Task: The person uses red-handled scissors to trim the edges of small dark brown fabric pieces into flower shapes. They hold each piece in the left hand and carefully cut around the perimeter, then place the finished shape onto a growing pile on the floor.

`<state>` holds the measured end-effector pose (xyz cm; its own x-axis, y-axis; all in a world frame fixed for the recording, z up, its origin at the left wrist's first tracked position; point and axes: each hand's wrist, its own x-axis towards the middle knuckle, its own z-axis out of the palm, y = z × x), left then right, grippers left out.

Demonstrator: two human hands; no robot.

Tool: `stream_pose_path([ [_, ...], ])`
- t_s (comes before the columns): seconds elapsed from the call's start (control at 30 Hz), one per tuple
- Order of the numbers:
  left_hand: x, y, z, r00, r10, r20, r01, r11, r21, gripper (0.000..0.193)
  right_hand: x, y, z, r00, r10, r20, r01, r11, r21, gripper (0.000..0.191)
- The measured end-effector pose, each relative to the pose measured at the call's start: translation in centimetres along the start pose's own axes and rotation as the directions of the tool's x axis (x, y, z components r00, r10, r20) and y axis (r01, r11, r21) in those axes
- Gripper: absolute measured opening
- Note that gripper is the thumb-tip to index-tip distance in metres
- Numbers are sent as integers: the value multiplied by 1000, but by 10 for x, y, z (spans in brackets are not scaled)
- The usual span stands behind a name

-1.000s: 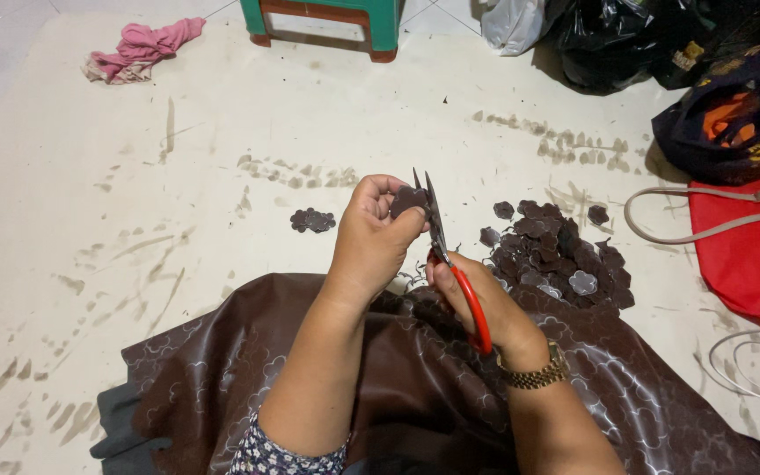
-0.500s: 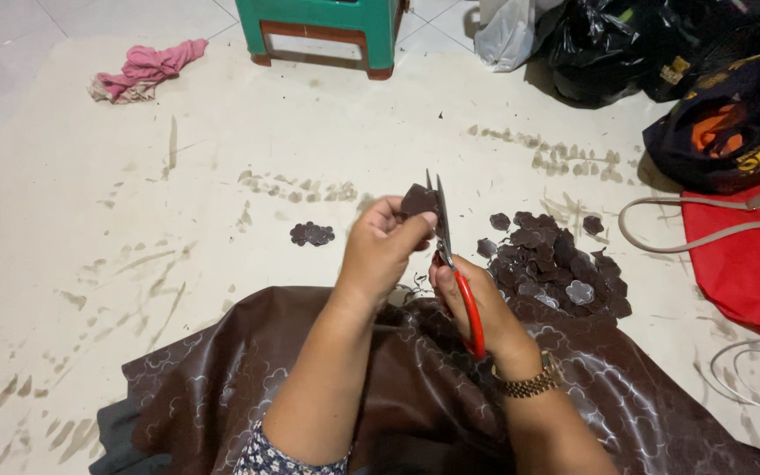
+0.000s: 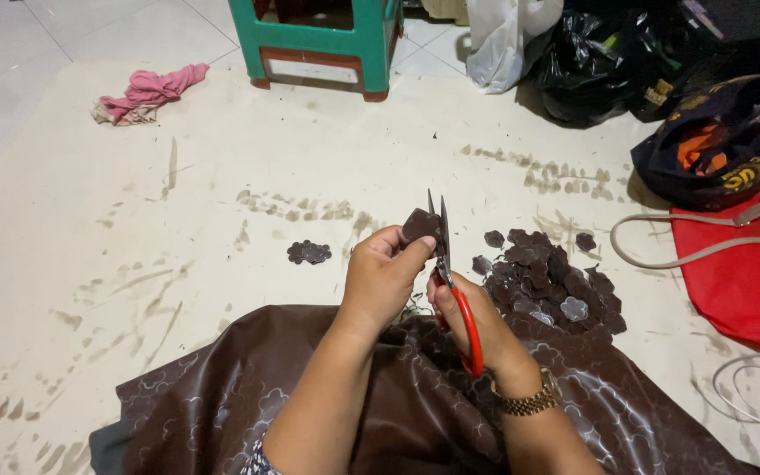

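Two hands are raised over brown patterned cloth (image 3: 415, 405): a small dark fabric piece (image 3: 419, 225) is pinched in the left hand (image 3: 382, 280), while red-handled scissors (image 3: 452, 281) are clasped in the right hand (image 3: 472, 318), blades touching the piece, beside a pile of cut pieces (image 3: 551, 277).

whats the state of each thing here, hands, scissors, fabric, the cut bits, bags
left hand: pinching a small dark fabric piece
right hand: gripping red-handled scissors, blades up, nearly closed beside the piece
brown patterned fabric: spread rumpled over the lap
pile of cut pieces: heaped loose on the floor mat
small stack of pieces: lying apart from the pile
pink cloth: crumpled
black plastic bag: slumped
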<state>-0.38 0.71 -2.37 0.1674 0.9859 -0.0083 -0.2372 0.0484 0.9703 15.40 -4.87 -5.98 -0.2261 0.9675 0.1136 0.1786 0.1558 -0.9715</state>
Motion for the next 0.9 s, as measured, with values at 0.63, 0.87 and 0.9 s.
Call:
stream_pose_path([
  [0.63,-3,9,0,997,-75,-14,75,997,31,16,-3,-9,-9,997,60,43,-60,998,-2,52],
  [0.87,-4,6,0,1000,-22,-17,22,1000,21,17,-3,-7,-10,996,82,35,-82,997,-9,47],
  [0.9,-4,6,-1,1000,-24,-11,24,1000,7,16,-3,-6,-10,995,92,34,-93,996,12,47],
])
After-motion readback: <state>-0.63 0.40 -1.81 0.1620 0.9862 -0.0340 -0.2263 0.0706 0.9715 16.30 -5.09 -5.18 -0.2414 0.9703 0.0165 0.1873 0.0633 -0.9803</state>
